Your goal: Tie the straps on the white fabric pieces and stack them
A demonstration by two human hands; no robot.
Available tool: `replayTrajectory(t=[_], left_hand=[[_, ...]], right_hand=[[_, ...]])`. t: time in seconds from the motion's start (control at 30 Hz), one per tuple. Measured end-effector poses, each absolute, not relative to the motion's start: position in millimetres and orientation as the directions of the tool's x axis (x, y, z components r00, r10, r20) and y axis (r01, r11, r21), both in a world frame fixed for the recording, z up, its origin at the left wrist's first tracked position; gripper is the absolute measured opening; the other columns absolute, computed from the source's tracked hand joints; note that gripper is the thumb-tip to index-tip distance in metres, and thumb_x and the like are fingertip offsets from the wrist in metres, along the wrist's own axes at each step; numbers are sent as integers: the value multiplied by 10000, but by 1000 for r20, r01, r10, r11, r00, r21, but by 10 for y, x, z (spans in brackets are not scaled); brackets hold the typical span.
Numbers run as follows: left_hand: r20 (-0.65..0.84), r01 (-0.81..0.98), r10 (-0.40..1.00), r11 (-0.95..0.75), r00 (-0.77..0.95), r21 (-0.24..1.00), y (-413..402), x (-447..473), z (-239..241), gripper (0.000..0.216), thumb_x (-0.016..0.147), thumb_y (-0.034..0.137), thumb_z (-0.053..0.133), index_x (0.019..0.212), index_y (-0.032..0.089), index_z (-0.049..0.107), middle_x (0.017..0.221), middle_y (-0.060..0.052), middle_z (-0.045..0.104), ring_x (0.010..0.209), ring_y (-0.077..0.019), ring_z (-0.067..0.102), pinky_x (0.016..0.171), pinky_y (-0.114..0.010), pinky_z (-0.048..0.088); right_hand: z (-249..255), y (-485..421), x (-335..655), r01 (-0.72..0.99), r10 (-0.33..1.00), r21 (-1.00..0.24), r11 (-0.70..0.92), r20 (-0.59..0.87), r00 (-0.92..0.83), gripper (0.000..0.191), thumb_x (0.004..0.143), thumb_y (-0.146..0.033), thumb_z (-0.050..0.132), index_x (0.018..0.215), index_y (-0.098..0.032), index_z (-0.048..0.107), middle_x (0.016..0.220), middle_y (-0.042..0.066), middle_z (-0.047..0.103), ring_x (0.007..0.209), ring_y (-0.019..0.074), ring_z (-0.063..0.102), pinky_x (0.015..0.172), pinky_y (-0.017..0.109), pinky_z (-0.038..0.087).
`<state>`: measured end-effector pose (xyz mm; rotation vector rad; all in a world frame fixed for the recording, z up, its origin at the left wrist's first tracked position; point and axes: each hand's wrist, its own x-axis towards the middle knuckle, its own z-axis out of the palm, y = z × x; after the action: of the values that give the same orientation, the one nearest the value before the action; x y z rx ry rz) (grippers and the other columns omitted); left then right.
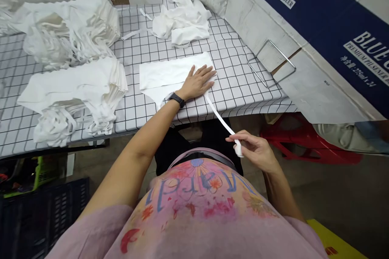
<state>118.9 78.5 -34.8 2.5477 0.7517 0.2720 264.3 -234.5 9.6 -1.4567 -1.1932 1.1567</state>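
A white cloth garment piece [170, 71] lies flat on the checked tablecloth near the table's front edge. My left hand [197, 83] rests palm down on its right part, fingers spread. From beneath that side a narrow white strap [219, 118] runs down past the edge. My right hand [253, 149] pinches the strap's far end between thumb and fingers, in front of the table, with a bit of it bunched at the fingertips. How the strap joins the garment is hidden under my left hand.
Stacks of white garments [73, 85] with dangling straps stand at left. A loose white heap [185, 20] lies behind. A blue-and-white beer carton [304, 48] with a metal wire frame [272, 64] borders the right. A red plastic stool [291, 141] is below.
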Motion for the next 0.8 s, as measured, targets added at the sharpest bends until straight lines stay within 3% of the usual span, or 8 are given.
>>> replayTrajectory(t=[0.1, 0.2, 0.27, 0.37, 0.47, 0.63, 0.73, 0.8], left_hand=[[171, 427, 613, -697, 771, 576, 735, 1130, -153, 537, 1081, 515, 315, 1567, 304, 400, 1680, -24, 372, 1612, -212, 211, 1323, -560, 109], [328, 356, 656, -687, 680, 634, 515, 1010, 118, 474, 1064, 522, 407, 1403, 251, 597, 1548, -62, 549, 1566, -240, 317, 1295, -554, 227], [330, 290, 658, -650, 677, 702, 283, 907, 280, 391, 1036, 519, 492, 1174, 243, 732, 1289, -69, 719, 1390, -258, 533, 1204, -522, 392], [179, 151, 596, -461, 783, 874, -82, 773, 416, 274, 990, 463, 610, 950, 260, 790, 958, -53, 776, 976, -219, 703, 980, -416, 547], [102, 70, 557, -279, 825, 958, -332, 726, 402, 159, 928, 406, 714, 971, 284, 806, 951, -53, 762, 915, -207, 700, 891, -376, 559], [101, -5, 798, -122, 594, 993, -428, 783, 215, 243, 857, 489, 783, 798, 253, 787, 887, -56, 732, 851, -197, 690, 820, -367, 567], [83, -14, 888, -86, 453, 996, -406, 798, 129, 265, 844, 493, 794, 757, 244, 766, 826, -38, 731, 803, -189, 685, 775, -360, 572], [65, 13, 921, -75, 384, 997, -390, 794, 95, 214, 860, 451, 782, 789, 250, 777, 801, -23, 744, 769, -184, 683, 742, -354, 573]], right_hand=[[127, -2194, 2597, 161, 968, -973, -167, -131, 212, 177, 899, -386, 745, 991, -243, 797, 931, 65, 785, 878, 215, 736, 827, 349, 573], [154, -1995, 2564, 207, 954, -957, -204, -148, 259, 280, 945, -468, 670, 1002, -224, 796, 813, 54, 763, 814, 207, 705, 794, 335, 557], [165, -1848, 2548, 284, 965, -939, -194, -130, 227, 347, 974, -499, 608, 1010, -210, 795, 737, 40, 712, 728, 185, 656, 707, 305, 524], [168, -1638, 2522, 396, 985, -905, -153, -107, 136, 383, 989, -508, 565, 969, -198, 788, 672, 17, 632, 633, 156, 581, 600, 275, 454], [169, -1448, 2482, 466, 998, -882, -66, -66, 15, 389, 983, -496, 555, 830, -191, 742, 648, 14, 610, 602, 150, 539, 571, 269, 424], [197, -1203, 2418, 504, 996, -863, -36, -69, -48, 373, 972, -460, 548, 732, -198, 658, 656, 19, 603, 599, 150, 515, 568, 276, 411], [175, -1109, 2379, 475, 997, -877, -75, -71, 27, 279, 951, -431, 610, 844, -199, 723, 699, 16, 625, 610, 145, 521, 571, 275, 421], [132, -1053, 2338, 426, 987, -901, -80, -11, 163, 246, 929, -413, 655, 1007, -209, 768, 858, 46, 701, 683, 156, 583, 606, 282, 465]])
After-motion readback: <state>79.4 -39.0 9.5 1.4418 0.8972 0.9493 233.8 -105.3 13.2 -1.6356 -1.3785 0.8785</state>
